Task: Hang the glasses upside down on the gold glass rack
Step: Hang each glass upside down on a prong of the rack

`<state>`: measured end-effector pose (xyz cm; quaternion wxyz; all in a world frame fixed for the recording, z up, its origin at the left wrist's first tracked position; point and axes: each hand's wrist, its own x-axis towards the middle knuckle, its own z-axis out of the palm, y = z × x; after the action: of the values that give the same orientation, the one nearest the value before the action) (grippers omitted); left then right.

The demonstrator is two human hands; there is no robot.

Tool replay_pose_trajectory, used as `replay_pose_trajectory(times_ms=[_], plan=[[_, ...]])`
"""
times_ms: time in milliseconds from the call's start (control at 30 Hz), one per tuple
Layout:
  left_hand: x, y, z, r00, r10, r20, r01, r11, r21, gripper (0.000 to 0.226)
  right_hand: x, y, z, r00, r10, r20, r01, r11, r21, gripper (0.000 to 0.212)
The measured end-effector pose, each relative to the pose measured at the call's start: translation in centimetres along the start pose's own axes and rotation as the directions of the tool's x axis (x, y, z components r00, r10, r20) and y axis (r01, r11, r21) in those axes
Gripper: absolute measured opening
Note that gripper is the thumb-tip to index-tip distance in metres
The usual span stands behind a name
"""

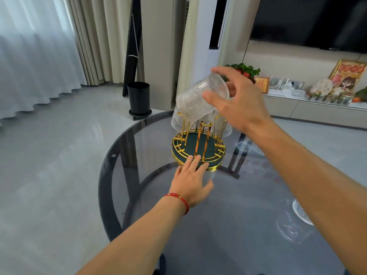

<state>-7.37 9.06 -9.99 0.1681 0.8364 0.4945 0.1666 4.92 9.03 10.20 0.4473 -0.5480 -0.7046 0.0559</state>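
A black bin point(138, 98) is seen on the floor at far left, beyond the round glass tabletop point(228, 225). The left hand point(191, 177) is laid flat at the near edge of the rack point(198, 149), fingers point(195, 161) spread and released, gripping nothing. The rack is stood on the tabletop, gold prongs rising from its green base. A glass point(195, 102) is held above the prongs, tilted with its mouth turned down and to the left. It is grasped at its base by the fingers of the right hand point(238, 102). Two glasses point(176, 121) are already hung upside down on the far prongs. Another glass point(301, 212) is partly hidden behind the right forearm, on the tabletop at right.
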Motion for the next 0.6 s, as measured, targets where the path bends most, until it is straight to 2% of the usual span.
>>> replay_pose_trajectory(times_ms=[300, 600], plan=[[0.2, -0.1, 0.2, 1.000, 0.005, 0.008, -0.005, 0.997, 0.079, 0.065, 3.6, 0.3, 4.6, 0.989, -0.037, 0.141, 0.073, 0.962, -0.262, 0.059], [0.1, -0.1, 0.1, 1.000, 0.006, 0.010, -0.008, 0.993, 0.117, 0.066, 3.4, 3.0, 8.3, 0.981, 0.063, 0.182, 0.005, 0.936, -0.352, 0.058]])
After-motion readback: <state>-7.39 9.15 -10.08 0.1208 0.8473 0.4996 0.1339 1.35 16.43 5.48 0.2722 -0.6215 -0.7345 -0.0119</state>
